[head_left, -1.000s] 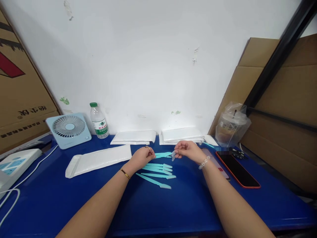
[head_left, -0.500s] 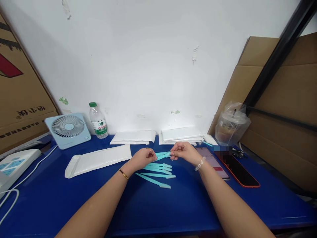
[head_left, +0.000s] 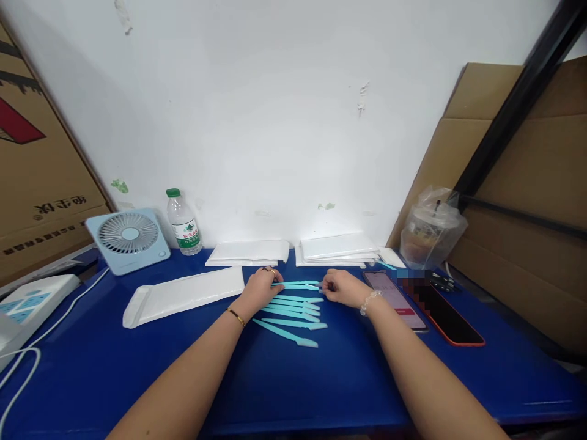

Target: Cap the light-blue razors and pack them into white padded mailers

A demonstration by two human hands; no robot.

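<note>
Several turquoise eyebrow razors (head_left: 298, 310) lie fanned out on the blue table, their heads toward the right. My left hand (head_left: 262, 289) rests over the handle ends of the two farthest razors (head_left: 298, 285), its thumb and fingers closed on at least one handle. Beyond the heads of these two, my right hand (head_left: 343, 288) is pinched just to the right. A small translucent bit shows at its fingertips, too small to name. To the left of my left hand lies a white padded mailer (head_left: 186, 296).
White envelope stacks (head_left: 247, 252) (head_left: 337, 247) lie along the wall. At left are a blue fan (head_left: 129, 239), a water bottle (head_left: 184, 223) and a white power strip (head_left: 34, 311). Two phones (head_left: 397, 302) (head_left: 452, 315) and a bagged drink cup (head_left: 431, 232) sit at right.
The razor held slantwise between both hands now lies level beside another on the table. My right hand has drawn slightly right, off its head. My left hand has moved slightly left and lower.
</note>
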